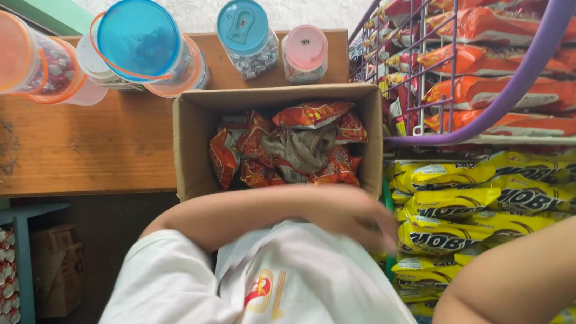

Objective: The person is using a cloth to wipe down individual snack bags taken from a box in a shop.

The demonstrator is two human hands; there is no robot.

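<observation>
Several orange snack packets (310, 115) lie heaped in an open cardboard box (194, 146) on a wooden counter (78, 149), with a crumpled grey-brown piece among them. The packets look light, soft and crinkly, likely slippery, best pinched by a sealed edge. The left hand (356, 218) crosses in front of the white shirt (303, 297), blurred, just beside the box's near corner; its fingers seem loosely curled, holding nothing that shows. The right hand is out of view past the frame edge, only the forearm (539, 264) showing, so its fingers cannot be told. Behind the box stand lidded plastic jars (138, 38). To the right, a wire rack (438, 64) of orange bags and a stack of yellow packets (481, 202) crowd close.
</observation>
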